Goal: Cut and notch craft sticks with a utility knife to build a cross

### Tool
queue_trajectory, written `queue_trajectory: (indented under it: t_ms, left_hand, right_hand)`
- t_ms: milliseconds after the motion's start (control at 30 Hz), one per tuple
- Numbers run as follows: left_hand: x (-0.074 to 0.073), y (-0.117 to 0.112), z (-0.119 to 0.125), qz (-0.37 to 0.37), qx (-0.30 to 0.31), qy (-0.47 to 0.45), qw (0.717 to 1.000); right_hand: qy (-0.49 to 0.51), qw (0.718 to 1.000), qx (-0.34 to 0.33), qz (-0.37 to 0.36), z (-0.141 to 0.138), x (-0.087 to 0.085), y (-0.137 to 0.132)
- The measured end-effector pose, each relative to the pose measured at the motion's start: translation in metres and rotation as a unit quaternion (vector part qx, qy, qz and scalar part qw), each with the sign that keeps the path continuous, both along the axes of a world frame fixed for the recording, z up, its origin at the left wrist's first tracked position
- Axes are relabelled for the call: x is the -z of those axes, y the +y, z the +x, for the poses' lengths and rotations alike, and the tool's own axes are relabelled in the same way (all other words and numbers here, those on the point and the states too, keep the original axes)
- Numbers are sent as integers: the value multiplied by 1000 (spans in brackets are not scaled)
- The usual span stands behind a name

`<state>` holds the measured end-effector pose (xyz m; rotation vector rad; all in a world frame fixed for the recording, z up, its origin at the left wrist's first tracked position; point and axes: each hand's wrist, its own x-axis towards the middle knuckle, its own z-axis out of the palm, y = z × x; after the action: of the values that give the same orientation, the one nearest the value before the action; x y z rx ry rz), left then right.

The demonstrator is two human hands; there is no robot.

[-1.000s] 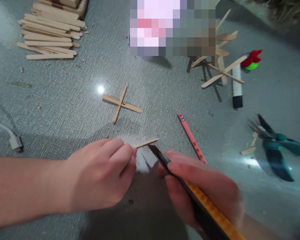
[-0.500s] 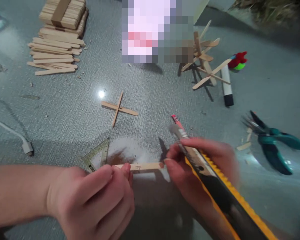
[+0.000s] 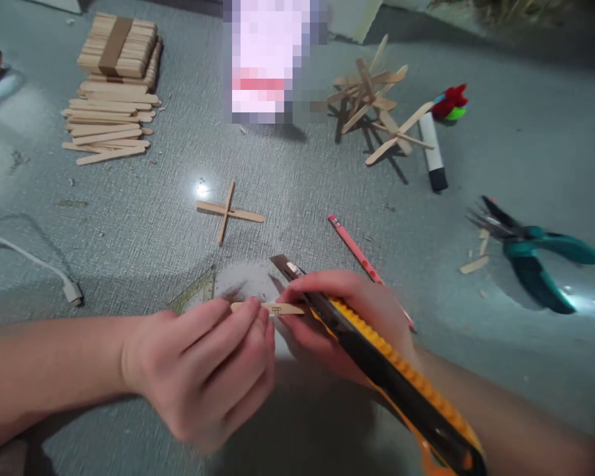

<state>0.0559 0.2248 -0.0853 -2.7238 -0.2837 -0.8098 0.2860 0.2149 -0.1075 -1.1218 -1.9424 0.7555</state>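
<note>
Low in the middle, my left hand pinches a wooden craft stick that points to the right. Small dark pencil marks show on the stick's face. My right hand is wrapped round a yellow and black utility knife, whose blade extends up and to the left, above the stick. The right fingers are close to the stick's right end; whether they touch it I cannot tell. Beyond the hands lie two craft sticks crossed into an X. A clear set square is partly covered by my left hand.
A red pencil lies beside my right hand. Pliers with teal handles rest at the right, near stick scraps. Farther back are loose craft sticks, a banded bundle, assembled sticks and a white marker-like tube. A white cable is left.
My right hand has brought the knife leftward, its blade now above the stick and set square. The red pencil is uncovered. The whole view has shifted slightly.
</note>
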Motion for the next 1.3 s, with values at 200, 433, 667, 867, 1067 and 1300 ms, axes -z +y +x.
queue_trajectory:
  t_ms: [200,433,667,867,1067,1300]
  left_hand:
    - [7,-11,4,-64,-49,-26,996]
    - [6,-6,4,-36,-1,-19,999]
    - [7,0,4,-44,21,-33,998]
    - [6,2,3,-65,20,-24,997]
    - [6,0,4,-74,17,-19,997]
    - [7,1,6,-28,52,-1,998]
  right_hand:
    - [-8,1000,3,13,-1,3,-2]
    - [-37,997,-23,69,3,6,-9]
    - [-15,992,-64,105,5,10,-9]
    - [13,993,-70,97,2,7,-9]
    - [-1,992,-85,91,4,7,-10]
    - [7,994,-95,52,5,7,-11]
